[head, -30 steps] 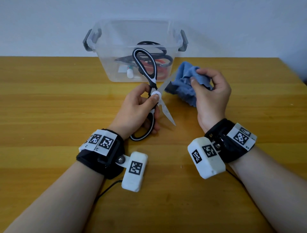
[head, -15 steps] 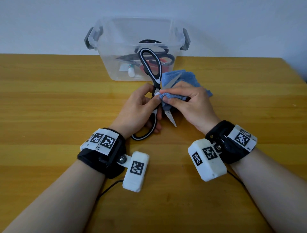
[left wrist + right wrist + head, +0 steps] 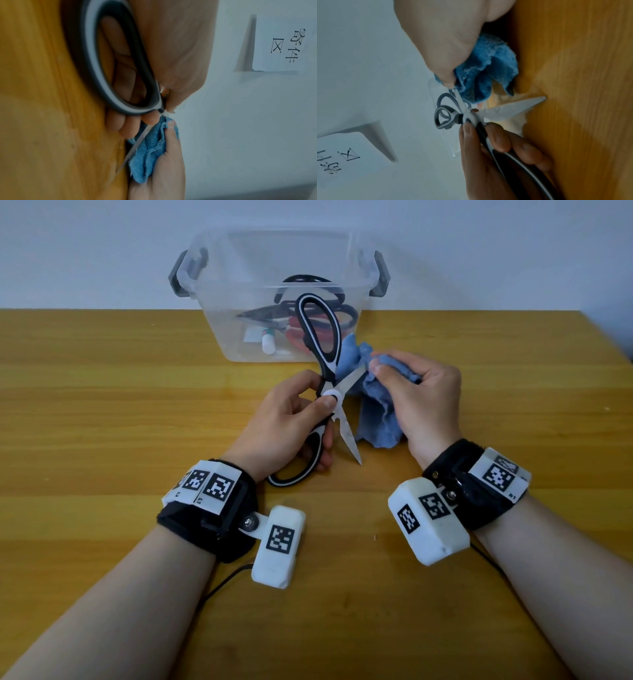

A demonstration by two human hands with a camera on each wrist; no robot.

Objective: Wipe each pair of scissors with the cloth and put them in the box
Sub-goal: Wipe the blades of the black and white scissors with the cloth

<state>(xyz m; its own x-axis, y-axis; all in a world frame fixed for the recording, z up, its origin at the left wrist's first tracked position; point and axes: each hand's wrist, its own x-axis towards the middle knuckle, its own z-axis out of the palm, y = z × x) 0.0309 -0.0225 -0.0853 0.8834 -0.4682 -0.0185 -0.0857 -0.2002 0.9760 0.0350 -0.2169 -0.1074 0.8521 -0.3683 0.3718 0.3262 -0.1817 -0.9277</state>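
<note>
My left hand point(image 3: 291, 419) grips black-and-white scissors point(image 3: 329, 392) at the pivot and lower handle, blades spread wide above the wooden table point(image 3: 102, 422). One blade points down toward me, the other up and right into a blue cloth point(image 3: 376, 412). My right hand point(image 3: 421, 395) pinches that cloth around the upper blade's outer part. The left wrist view shows the handle loop point(image 3: 109, 65) with fingers through it and the cloth point(image 3: 147, 151) against a blade. In the right wrist view the bare blade point(image 3: 510, 108) lies beside the cloth point(image 3: 484, 70).
A clear plastic box point(image 3: 277, 296) with grey latches stands at the table's far edge against a white wall. It holds black-handled and red-handled scissors point(image 3: 318, 316) and a small white tube point(image 3: 269, 344). A paper sign point(image 3: 281, 35) hangs on the wall.
A second ago the cloth was held apart from the scissors. Then my right hand brought it onto the blades near the pivot, and now it has slid out along the upper blade.
</note>
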